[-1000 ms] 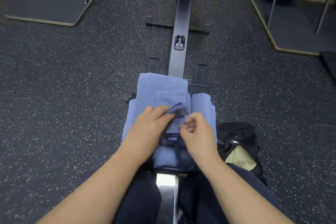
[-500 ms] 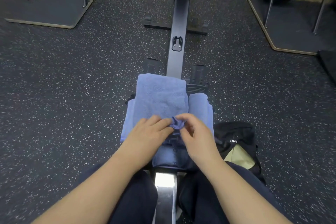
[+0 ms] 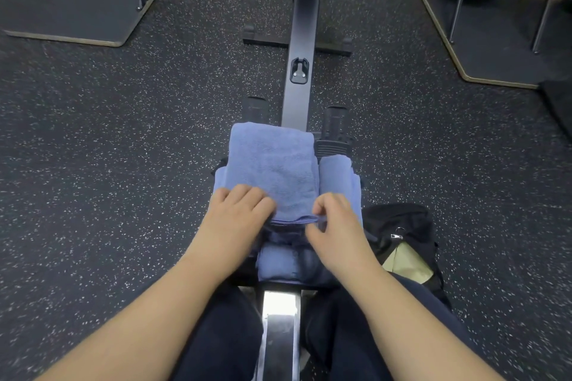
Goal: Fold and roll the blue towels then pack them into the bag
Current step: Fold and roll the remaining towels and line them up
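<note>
Left hand [image 3: 240, 210] presses flat on the folded towel [image 3: 272, 170]; right hand [image 3: 332, 219] pinches its near edge. Best roll tightly, keeping edges aligned.

Single head-worn wide-angle view, facing forward and steeply down from above the lap. Close to both hands [image 3: 238, 213] and folded blue towels [image 3: 272, 170] at frame centre; rowing-machine rail [image 3: 301, 40] receding toward the top edge, speckled floor [image 3: 108, 148] curving outward. No second view.
</note>
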